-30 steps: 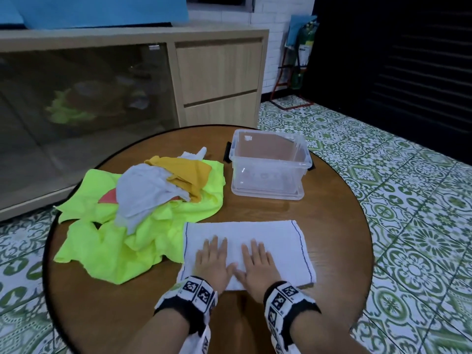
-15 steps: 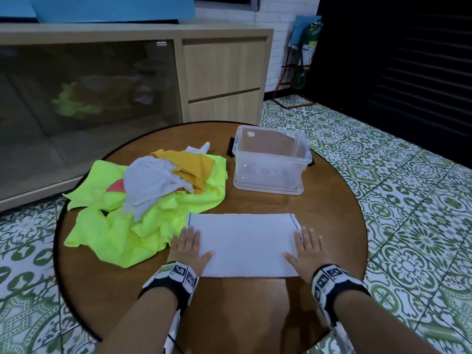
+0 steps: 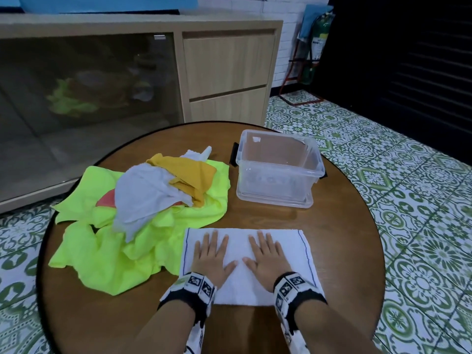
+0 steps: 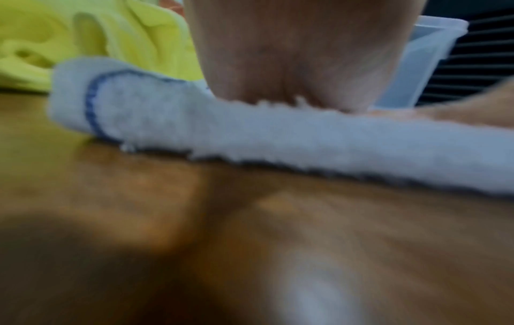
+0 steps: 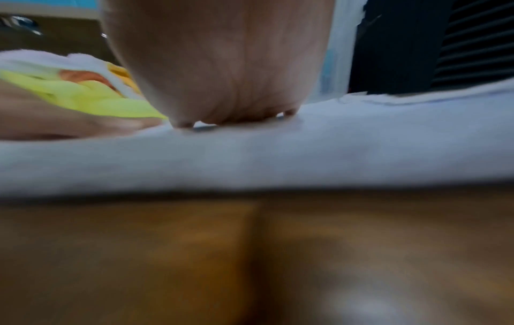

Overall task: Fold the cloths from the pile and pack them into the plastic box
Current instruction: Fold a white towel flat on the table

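Observation:
A white cloth [image 3: 293, 244] with blue stitched edges lies folded flat near the front of the round wooden table [image 3: 344, 200]. My left hand [image 3: 213, 254] and right hand [image 3: 265, 254] press flat on it side by side, fingers straight. The wrist views show the white cloth [image 4: 250, 129] [image 5: 278, 151] edge-on under each palm. Left of it sits a pile of cloths [image 3: 143, 208]: neon yellow below, grey-white, mustard and a red one on top. The clear plastic box [image 3: 278, 169] stands behind the cloth, with no cloth inside.
A black object [image 3: 233, 154] lies just behind the box's left side. A wooden cabinet [image 3: 227, 70] with a dark glass front stands beyond the table. Green patterned floor tiles surround the table; a fire extinguisher [image 3: 319, 44] stands at the far wall.
Half a second ago my hands rested at the cloth's left and right ends. Now both have slid back toward its middle and press there side by side.

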Tool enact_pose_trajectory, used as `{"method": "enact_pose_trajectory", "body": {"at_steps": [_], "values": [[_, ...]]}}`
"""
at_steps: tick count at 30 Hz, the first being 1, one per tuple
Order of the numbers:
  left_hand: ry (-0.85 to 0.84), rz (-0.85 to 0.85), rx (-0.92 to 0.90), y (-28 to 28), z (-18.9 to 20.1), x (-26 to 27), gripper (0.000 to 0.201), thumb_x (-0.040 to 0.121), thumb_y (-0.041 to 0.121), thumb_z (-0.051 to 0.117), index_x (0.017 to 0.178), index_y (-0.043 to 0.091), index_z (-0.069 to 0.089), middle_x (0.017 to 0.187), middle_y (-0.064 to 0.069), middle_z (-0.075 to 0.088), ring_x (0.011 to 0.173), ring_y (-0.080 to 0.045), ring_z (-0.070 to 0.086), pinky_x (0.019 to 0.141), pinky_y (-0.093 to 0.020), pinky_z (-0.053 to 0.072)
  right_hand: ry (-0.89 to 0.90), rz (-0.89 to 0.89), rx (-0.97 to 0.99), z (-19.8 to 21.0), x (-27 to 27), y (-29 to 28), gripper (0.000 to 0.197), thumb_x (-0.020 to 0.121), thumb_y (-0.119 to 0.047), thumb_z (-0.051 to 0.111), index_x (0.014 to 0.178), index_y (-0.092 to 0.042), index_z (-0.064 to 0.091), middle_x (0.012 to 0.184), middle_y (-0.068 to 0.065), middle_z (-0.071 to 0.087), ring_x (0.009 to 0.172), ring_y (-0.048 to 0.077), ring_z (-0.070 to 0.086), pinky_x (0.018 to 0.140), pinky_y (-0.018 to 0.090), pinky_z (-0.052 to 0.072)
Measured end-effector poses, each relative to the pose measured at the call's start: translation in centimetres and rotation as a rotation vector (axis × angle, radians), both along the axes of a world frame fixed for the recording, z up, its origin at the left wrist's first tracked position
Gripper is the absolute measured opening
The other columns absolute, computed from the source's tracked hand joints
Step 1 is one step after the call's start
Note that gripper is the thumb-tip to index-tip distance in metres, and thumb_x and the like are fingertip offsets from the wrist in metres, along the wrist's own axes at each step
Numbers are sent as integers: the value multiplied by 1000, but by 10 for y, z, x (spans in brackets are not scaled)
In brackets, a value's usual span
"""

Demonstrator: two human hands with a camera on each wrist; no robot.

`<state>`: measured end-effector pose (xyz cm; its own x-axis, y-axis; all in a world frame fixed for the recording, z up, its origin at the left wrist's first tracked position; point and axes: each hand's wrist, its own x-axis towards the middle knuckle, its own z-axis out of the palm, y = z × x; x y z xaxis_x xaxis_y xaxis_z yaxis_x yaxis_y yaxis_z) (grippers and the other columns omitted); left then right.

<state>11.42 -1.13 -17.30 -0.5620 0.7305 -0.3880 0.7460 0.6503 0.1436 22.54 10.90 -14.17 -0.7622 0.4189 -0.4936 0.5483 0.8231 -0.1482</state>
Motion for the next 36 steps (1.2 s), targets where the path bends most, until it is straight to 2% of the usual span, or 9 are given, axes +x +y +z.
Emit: {"method": "enact_pose_trajectory", "body": {"at_steps": [2, 3, 6, 8, 13, 22, 25, 30, 36], "values": [[-15, 20, -17, -4, 10, -14, 132, 33, 72, -50, 148, 17, -15, 153, -1, -14, 146, -31, -3, 114, -42, -11, -27, -26, 26, 3, 11, 18, 146, 18, -75, -50, 148, -16, -18, 155, 4, -24, 144, 24, -20, 116, 38, -10], [-27, 14, -52, -6, 12, -21, 139, 25, 72, -51, 148, 19, -15, 152, 0, -19, 145, -30, -8, 116, -41, -7, -37, -41, 36, 4, 17, 28, 143, 22, -76, -48, 148, -16, -18, 155, 3, -25, 144, 25, -20, 116, 39, -9], [162, -60, 32, -6, 25, -27, 105, 70, 72, -29, 150, 18, 13, 155, -9, 8, 141, -31, 27, 111, -39, 29, -71, -67, 46, 8, 31, 49, 88, 80, -73, -13, 149, -17, -15, 156, 1, -23, 145, 25, -17, 118, 42, -2], [223, -112, -4, -9, 31, -36, 64, 94, 56, 9, 150, 24, 11, 158, -6, 11, 141, -26, 24, 111, -38, 26, -73, -69, 83, 14, 34, 58, 60, 101, -44, 13, 151, -19, -10, 158, 0, -17, 146, 24, -10, 118, 42, 5], [293, -69, -155, -5, 56, -58, 55, 96, 37, 41, 146, 22, 22, 148, -4, 30, 132, -27, 33, 105, -37, 29, 29, -14, 239, 24, 33, 72, 59, 97, -9, 34, 150, -19, 11, 156, 2, 17, 139, 27, 23, 112, 40, 22], [221, 0, -238, 1, 64, -61, 43, 95, 35, 45, 134, 19, 43, 138, -6, 37, 131, -26, 31, 102, -36, 33, -61, -146, 303, 34, 23, 73, 46, 90, -22, 44, 135, -13, 42, 137, 10, 44, 125, 29, 40, 102, 37, 36], [136, 0, -164, 0, 67, -59, 39, 94, 22, 46, 132, 13, 42, 134, -7, 45, 123, -24, 44, 95, -30, 40, 29, -235, 163, 39, 24, 74, 41, 88, -16, 46, 128, -9, 50, 122, 12, 57, 105, 27, 58, 81, 30, 49], [154, 34, -162, 0, 75, -54, 54, 90, 18, 53, 139, 13, 30, 134, -8, 45, 124, -25, 43, 93, -34, 41, 148, -321, 22, 49, 23, 74, 32, 91, -11, 47, 121, -3, 49, 97, 12, 58, 84, 24, 51, 56, 25, 38], [-66, -161, 378, 38, 100, -36, 86, 79, 24, 70, 148, 18, 19, 147, -6, 35, 135, -22, 34, 106, -31, 32, 479, -153, -175, 85, 0, 57, 28, 87, -6, 49, 110, -20, 43, 101, 6, 57, 94, 27, 57, 72, 31, 42]]}}
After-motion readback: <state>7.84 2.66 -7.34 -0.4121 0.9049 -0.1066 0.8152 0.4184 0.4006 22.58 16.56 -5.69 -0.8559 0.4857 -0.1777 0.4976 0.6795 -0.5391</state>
